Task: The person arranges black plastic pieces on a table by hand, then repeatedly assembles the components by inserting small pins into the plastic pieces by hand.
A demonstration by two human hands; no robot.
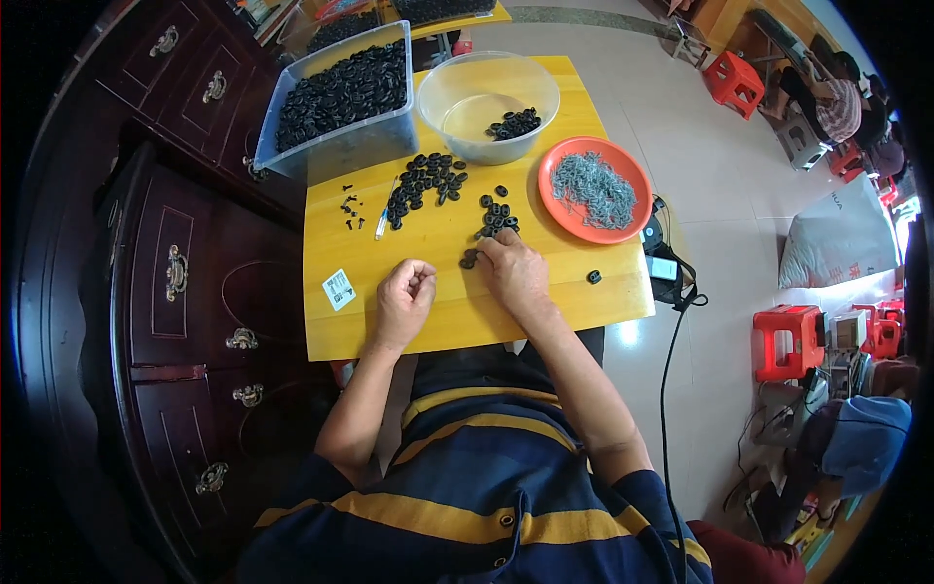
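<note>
A dark wooden cabinet (185, 282) with brass handles stood along the left, touching the yellow surface (564, 297). At the back left of that surface sat a clear plastic bin (341, 146) heaped with small black parts. In front of it lay a few tiny black screws (349, 207), a slim white tool (382, 224) and a white sticker (339, 289) near the left edge.

The left hand (405, 297) rested on the surface with its fingers curled into a loose fist; whether anything sat inside could not be told. Just beyond it spread a loose pile of black oval rings (424, 181). The right hand (513, 273) lay flat beside the left, its fingers pressed down on a short row of black rings (494, 222), touching the nearest one.

These rings looked light, stiff and small, probably smooth enough to slide, so a pinch across the narrow sides with fingertip and thumb would likely suit best.

Behind stood a clear round bowl (486, 92) with a few rings inside. To the right an orange plate (559, 209) carried a tangle of thin grey metal springs (593, 190), and one stray ring (593, 276) lay near the right edge.
</note>
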